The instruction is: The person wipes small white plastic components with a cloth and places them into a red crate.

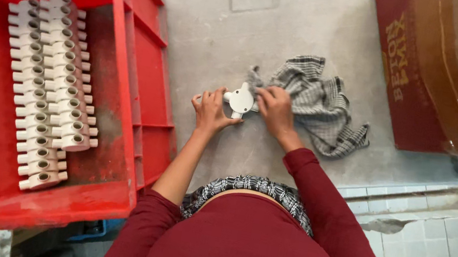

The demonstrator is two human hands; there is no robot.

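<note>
Both hands hold a white plastic junction box on the grey worktop, its round lid facing up, spouts pointing left and towards the person. Left hand cups it; right hand presses a checked cloth against it. A red crate sits left.

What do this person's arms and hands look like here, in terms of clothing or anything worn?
Both arms wear dark maroon sleeves. The left sleeve is pushed up above the elbow; the right sleeve reaches the wrist. The left hand and right hand are bare, with no gloves visible.
</note>
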